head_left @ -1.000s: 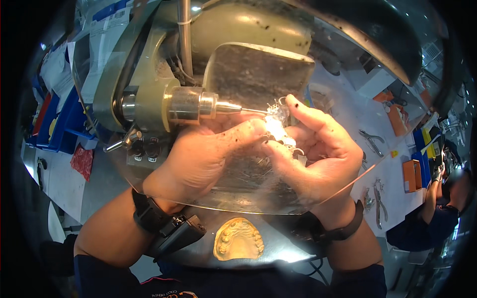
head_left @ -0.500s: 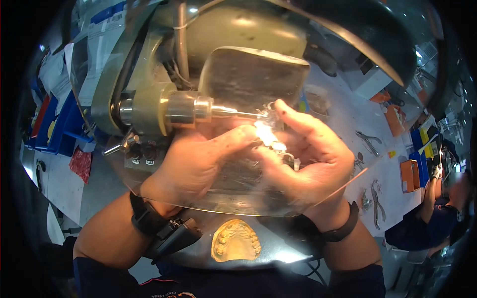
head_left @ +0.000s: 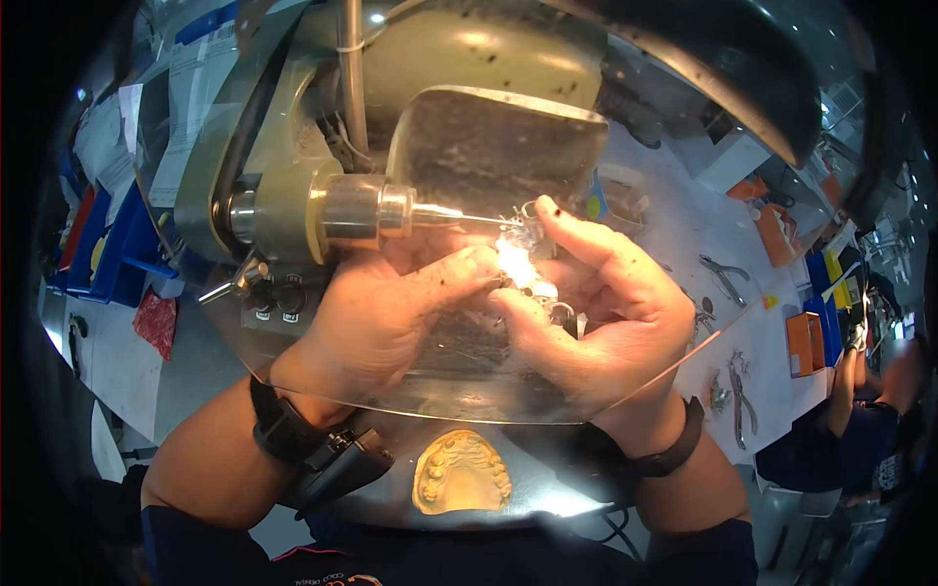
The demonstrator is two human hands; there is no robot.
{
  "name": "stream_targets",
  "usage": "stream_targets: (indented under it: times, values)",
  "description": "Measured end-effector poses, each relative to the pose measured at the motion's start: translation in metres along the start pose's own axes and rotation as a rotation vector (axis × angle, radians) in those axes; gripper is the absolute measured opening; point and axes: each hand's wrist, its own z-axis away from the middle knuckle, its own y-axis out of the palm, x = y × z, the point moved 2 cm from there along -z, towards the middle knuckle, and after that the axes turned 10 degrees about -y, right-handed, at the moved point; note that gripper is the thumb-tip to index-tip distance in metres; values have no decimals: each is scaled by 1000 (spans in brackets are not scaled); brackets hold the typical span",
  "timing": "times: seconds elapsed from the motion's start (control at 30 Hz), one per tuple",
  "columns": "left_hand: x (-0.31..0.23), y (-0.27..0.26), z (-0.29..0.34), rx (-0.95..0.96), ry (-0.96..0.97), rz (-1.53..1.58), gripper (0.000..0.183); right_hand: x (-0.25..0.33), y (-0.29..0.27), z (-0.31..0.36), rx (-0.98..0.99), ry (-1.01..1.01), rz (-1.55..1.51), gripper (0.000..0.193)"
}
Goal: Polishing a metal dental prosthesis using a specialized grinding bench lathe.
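Note:
Both hands work behind a clear shield, under a bright lamp. With fingers closed, my left hand [head_left: 376,317] and my right hand [head_left: 611,313] grip a small shiny metal dental framework [head_left: 530,232] between them. Glare washes out its middle; thin curved metal loops stick out near my right fingertips. From the left, the thin bur [head_left: 481,220] of a bench lathe [head_left: 366,210] reaches the framework's upper edge and seems to touch it. My left fingers are partly hidden under the spindle. A yellow plaster dental model [head_left: 462,474] lies nearer me, between my forearms.
A curved metal guard [head_left: 498,137] stands behind the bur. The clear shield's edge [head_left: 489,420] crosses above my wrists. Pliers [head_left: 743,405] and more pliers [head_left: 725,278] lie at right, beside an orange bin [head_left: 806,344]. Blue bins [head_left: 127,259] stand at left. A co-worker [head_left: 850,420] sits far right.
Both hands keep their grip on the framework at the bur, with only a slight shift of the fingers. The whole view has moved a little.

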Motion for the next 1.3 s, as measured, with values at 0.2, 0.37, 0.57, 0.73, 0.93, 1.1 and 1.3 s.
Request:
stream_targets:
  times: [0.2, 0.37, 0.57, 0.73, 0.93, 1.1, 1.3]
  values:
    - [3, -4, -3, -33, -13, -9, 19, -1, 0, 1, -45, 7, -54, 51]
    - [3, -3, -2, -5, 36, -10, 20, -1, 0, 2, 19, 13, 22, 50]
    - [2, 0, -3, -20, -18, 36, 18, 0, 1, -2, -26, 19, -14, 51]
    - [-3, 3, -7, 71, -5, 110, 16, 1, 1, -7, -53, 52, -68, 51]
    - [-1, 3, -2, 35, -8, 1, 16, 0, 0, -4, -67, 76, -103, 50]
    - [1, 0, -5, 60, -8, 52, 23, 1, 2, -6, -77, 141, -134, 50]
    - [-3, 3, -5, 35, -12, 47, 19, 0, 1, -6, -72, 134, -107, 52]
